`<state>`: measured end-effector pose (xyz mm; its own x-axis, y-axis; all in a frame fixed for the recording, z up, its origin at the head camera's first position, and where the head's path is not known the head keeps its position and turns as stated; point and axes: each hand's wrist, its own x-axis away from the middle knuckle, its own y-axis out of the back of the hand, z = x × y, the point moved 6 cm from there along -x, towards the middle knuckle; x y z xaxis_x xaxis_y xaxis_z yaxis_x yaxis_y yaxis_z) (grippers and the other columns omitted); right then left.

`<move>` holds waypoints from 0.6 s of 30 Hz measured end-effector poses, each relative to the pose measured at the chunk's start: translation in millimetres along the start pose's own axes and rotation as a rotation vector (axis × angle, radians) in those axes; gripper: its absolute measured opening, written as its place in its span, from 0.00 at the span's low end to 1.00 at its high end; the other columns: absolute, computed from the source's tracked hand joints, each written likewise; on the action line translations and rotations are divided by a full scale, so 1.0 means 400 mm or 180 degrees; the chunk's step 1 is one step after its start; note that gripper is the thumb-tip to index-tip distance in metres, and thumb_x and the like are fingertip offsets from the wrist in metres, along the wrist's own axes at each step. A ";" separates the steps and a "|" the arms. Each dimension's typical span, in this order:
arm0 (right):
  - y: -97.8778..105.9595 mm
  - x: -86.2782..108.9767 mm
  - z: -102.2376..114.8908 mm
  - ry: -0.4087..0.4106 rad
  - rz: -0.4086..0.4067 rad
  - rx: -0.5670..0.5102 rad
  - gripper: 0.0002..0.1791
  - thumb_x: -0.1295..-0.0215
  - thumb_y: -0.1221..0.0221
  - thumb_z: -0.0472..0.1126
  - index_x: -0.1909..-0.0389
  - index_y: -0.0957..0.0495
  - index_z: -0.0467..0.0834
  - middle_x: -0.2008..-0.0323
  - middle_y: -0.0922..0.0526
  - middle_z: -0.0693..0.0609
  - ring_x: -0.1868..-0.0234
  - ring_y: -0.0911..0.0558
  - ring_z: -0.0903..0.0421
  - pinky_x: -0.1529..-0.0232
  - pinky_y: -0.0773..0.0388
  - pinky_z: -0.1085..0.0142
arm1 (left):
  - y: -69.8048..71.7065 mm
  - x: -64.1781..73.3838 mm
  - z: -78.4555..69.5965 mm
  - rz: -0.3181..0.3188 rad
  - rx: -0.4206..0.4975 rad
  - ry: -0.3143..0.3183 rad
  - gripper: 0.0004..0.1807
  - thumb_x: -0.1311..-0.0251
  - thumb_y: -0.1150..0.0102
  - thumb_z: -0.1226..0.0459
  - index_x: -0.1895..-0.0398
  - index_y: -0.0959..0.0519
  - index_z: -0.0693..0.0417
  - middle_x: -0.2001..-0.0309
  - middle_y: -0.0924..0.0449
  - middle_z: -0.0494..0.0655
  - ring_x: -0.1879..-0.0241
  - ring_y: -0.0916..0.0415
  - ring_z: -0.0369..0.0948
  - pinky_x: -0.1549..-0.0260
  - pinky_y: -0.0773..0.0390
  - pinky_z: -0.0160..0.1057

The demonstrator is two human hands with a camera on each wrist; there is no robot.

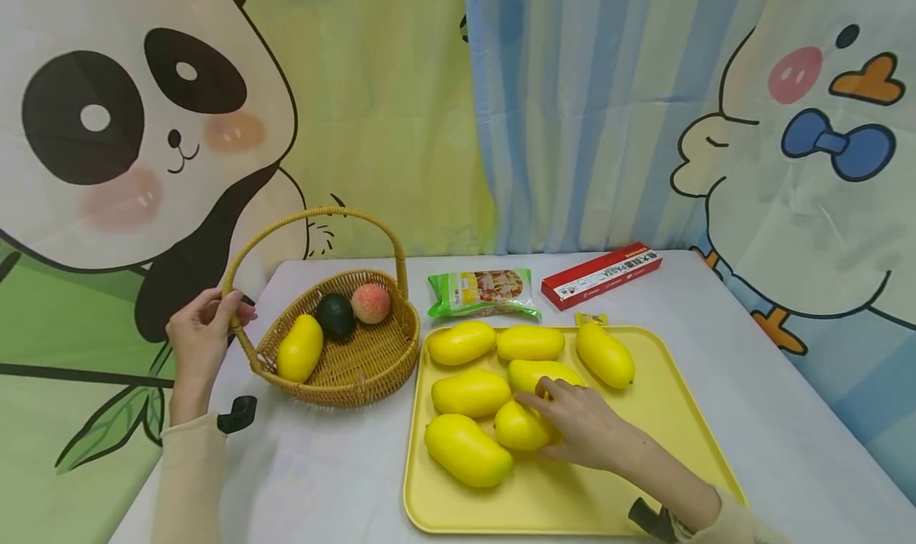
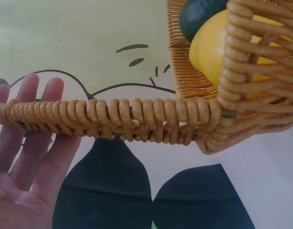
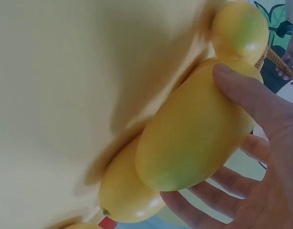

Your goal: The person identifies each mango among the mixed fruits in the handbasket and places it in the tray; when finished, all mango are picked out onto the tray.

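Note:
At the left, a wicker basket point(image 1: 365, 373) holds a yellow mango point(image 1: 300, 349), a dark green avocado point(image 1: 335, 317) and a peach point(image 1: 370, 303). My left hand point(image 1: 200, 329) holds the side of its arched handle point(image 2: 151, 117); in the left wrist view the fingers pass behind the handle, and the thumb is out of sight. Over the yellow tray point(image 1: 572, 500), my right hand point(image 1: 580, 421) grips a mango point(image 3: 194, 133), thumb on one side and fingers on the other. Several more mangoes lie around it, including one point(image 1: 468, 450) nearest the front and one point(image 1: 604, 355) at the back right.
Behind the tray lie a green-and-clear food packet point(image 1: 487, 292), a red-and-white pasta box point(image 1: 601, 275) and a small yellow wrapper point(image 1: 591, 319). The white-covered table point(image 1: 322, 480) ends at a cartoon-printed curtain point(image 1: 401, 114). The basket stands close to the tray's left edge.

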<state>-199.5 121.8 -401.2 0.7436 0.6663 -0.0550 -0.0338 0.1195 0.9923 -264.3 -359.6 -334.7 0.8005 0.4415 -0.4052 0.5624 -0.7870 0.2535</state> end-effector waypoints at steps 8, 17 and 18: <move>-0.024 -0.001 0.007 0.0101 0.0078 -0.0007 0.40 0.56 0.26 0.55 0.40 0.26 0.48 0.59 0.28 0.54 0.69 0.32 0.60 0.73 0.33 0.72 | 0.004 0.003 0.003 -0.0018 -0.0020 -0.0060 0.12 0.36 0.42 0.60 0.55 0.19 0.58 0.77 0.19 0.28 0.76 0.20 0.28 0.68 0.22 0.19; -0.025 -0.004 0.006 0.0137 0.0100 0.0021 0.41 0.58 0.26 0.58 0.41 0.26 0.47 0.61 0.30 0.54 0.71 0.34 0.61 0.74 0.36 0.74 | 0.000 0.001 0.005 -0.0025 0.0088 0.0013 0.11 0.37 0.40 0.62 0.56 0.18 0.59 0.77 0.18 0.31 0.76 0.20 0.30 0.69 0.22 0.20; -0.025 -0.004 0.005 0.0138 0.0104 0.0004 0.41 0.58 0.26 0.58 0.41 0.26 0.47 0.61 0.30 0.55 0.71 0.35 0.61 0.74 0.36 0.74 | -0.001 0.001 0.004 -0.0028 0.0077 0.0002 0.11 0.37 0.40 0.62 0.56 0.18 0.60 0.77 0.19 0.31 0.76 0.20 0.30 0.69 0.22 0.20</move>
<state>-198.9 118.0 -410.7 0.7125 0.7012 -0.0272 -0.0567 0.0962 0.9937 -264.4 -359.9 -336.5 0.7957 0.4488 -0.4068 0.5643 -0.7933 0.2287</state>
